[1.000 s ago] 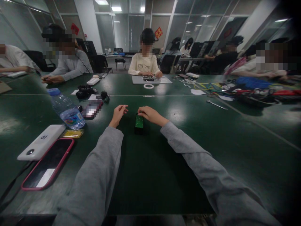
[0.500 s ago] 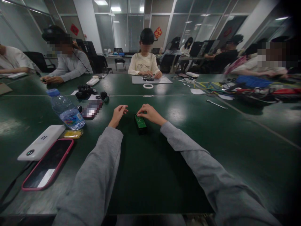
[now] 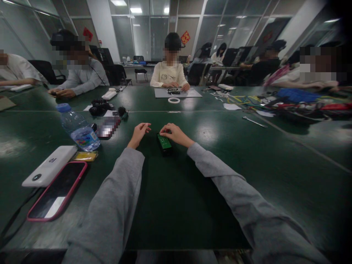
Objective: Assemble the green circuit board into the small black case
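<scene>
A small black case with a green circuit board (image 3: pixel 164 142) in its top lies on the dark green table (image 3: pixel 165 205), in front of me. My right hand (image 3: pixel 173 132) is at its far end, thumb and fingertips pinched together on the board's far edge; what they hold, if anything, is too small to tell. To the left of the case, my left hand (image 3: pixel 139 132) hovers over the table without touching the board. Its fingers are loosely curled with the tips apart, and nothing shows between them.
On the left are a water bottle (image 3: pixel 79 128), a white power bank (image 3: pixel 51 165), a red-edged phone (image 3: pixel 58 192) and a yellow packet (image 3: pixel 85 156). A person (image 3: pixel 169 75) sits opposite behind a white ring (image 3: pixel 173 100). Cables and a blue item (image 3: pixel 298 95) lie far right.
</scene>
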`<state>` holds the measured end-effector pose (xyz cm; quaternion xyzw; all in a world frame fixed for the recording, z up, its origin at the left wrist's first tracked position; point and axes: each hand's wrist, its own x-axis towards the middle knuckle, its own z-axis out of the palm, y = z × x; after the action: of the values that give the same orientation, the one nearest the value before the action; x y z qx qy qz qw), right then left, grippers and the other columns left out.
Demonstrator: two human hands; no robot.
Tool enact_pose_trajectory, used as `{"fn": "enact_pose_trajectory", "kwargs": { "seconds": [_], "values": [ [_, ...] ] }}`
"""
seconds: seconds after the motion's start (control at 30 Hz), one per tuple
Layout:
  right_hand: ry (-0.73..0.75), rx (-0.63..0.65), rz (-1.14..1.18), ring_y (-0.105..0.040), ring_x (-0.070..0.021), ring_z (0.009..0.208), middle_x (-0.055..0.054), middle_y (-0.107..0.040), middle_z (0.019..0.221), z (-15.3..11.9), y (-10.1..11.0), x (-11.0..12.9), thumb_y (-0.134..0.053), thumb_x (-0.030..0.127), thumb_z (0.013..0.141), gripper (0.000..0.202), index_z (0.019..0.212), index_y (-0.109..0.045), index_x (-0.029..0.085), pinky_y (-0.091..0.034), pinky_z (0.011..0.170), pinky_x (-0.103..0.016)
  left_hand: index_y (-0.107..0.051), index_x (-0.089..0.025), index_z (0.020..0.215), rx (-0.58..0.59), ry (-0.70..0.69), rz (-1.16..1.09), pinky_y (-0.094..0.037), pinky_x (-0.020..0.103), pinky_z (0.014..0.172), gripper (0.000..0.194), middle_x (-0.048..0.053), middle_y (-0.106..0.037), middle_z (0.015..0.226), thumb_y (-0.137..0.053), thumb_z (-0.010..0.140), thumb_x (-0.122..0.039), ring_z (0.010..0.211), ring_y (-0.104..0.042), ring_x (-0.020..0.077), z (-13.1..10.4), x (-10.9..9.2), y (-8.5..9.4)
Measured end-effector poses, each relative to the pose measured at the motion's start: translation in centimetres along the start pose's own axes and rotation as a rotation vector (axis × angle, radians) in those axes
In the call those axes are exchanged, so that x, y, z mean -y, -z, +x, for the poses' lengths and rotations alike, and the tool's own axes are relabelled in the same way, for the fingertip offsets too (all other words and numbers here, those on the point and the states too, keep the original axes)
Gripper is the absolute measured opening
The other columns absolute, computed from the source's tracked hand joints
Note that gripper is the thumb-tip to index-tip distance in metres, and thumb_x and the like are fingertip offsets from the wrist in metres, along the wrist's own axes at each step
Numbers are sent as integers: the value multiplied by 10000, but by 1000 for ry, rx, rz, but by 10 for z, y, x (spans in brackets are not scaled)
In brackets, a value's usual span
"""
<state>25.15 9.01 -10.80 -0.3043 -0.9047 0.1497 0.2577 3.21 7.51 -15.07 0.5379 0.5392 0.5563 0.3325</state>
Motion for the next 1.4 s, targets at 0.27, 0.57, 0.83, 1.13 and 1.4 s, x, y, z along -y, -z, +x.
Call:
{"fn": "enact_pose_trajectory", "kwargs": {
  "seconds": [0.27,0.57,0.83,1.13,1.4],
  "values": [
    [-46,-97,286,-537,-161,946,-51,-606,983,-1,-18,-10,-615,299,851,186,989,-651,180,-432,816,-296,-652,-158,979,26,-4,17,-437,270,668,293,70,-660,829,-498,857,-376,702,-571,133,-3,-3,0],
    [-180,15,656,-600,-163,918,-62,-660,985,-3,-28,-23,-638,397,805,324,1004,-656,142,-463,850,-312,-658,-148,975,52,2,31,-443,262,668,288,72,-666,834,-509,854,-362,714,-575,132,-2,-4,-2],
    [-260,-2,802,-583,-168,883,-50,-655,930,-9,-28,-21,-633,538,781,426,948,-674,148,-442,817,-300,-652,-136,974,77,3,68,-441,263,673,293,68,-660,824,-508,852,-359,699,-563,126,-4,-7,-4],
    [-323,-37,911,-563,-157,875,-37,-643,921,-9,-24,-23,-525,603,843,468,1049,-650,202,-426,757,-270,-645,-147,1048,223,26,103,-437,305,797,381,88,-682,938,-569,809,-433,866,-595,172,-4,-9,-5],
    [-393,-35,1140,-592,-152,860,-39,-669,900,-7,-26,-36,-551,606,830,470,1061,-633,205,-434,781,-277,-604,-236,1182,281,108,-3,-391,302,791,487,69,-655,1144,-522,812,-542,968,-579,184,-3,-16,13]
  ]
}}
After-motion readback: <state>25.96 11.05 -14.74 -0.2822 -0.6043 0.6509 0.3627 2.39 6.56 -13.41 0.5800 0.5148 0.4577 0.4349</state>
